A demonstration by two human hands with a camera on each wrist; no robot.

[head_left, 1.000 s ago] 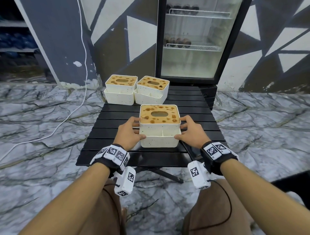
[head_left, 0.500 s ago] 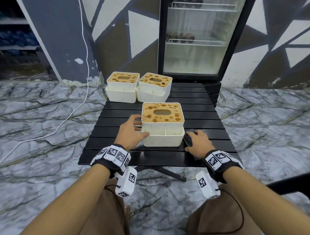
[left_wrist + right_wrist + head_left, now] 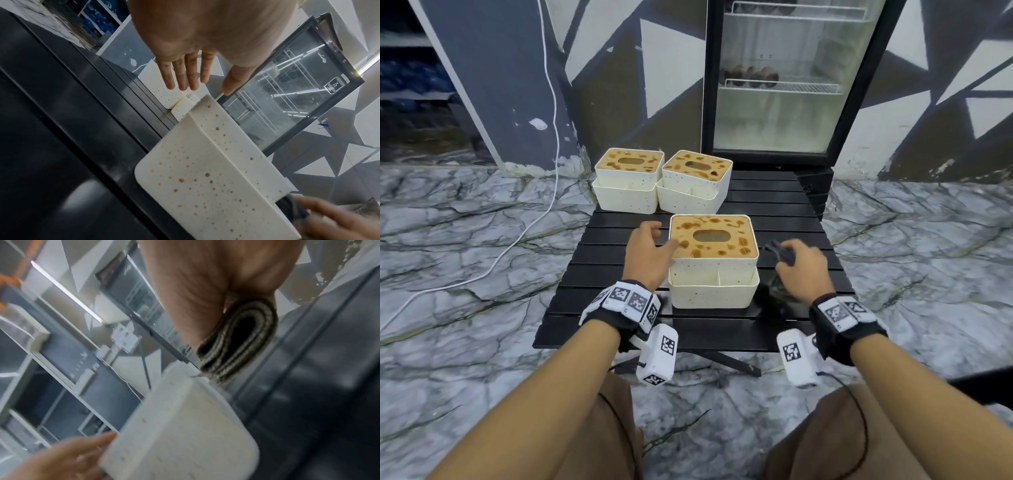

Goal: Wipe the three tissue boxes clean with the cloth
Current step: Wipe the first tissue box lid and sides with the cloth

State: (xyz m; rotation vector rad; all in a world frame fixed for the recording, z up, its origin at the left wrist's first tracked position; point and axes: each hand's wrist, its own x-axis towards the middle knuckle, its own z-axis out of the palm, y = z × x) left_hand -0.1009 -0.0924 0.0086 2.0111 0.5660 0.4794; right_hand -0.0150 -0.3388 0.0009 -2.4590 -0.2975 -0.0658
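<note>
Three cream speckled tissue boxes with brown-stained lids stand on a black slatted table [image 3: 784,212]. The near box [image 3: 714,260] is in the middle; the other two, the far-left box [image 3: 630,180] and the far-right box [image 3: 695,181], stand side by side at the back. My left hand [image 3: 650,250] hovers by the near box's left side with its fingers [image 3: 185,73] straight, holding nothing. My right hand [image 3: 799,265] is just right of the near box and grips a folded dark grey cloth [image 3: 236,340], lifted off the table.
A glass-door fridge [image 3: 780,78] stands right behind the table. A white cable [image 3: 530,219] runs over the marble floor on the left. My knees are under the table's near edge.
My right hand let go of the near box, took the dark cloth from the table beside it and lifted it. My left hand came off the box's side and its fingers straightened.
</note>
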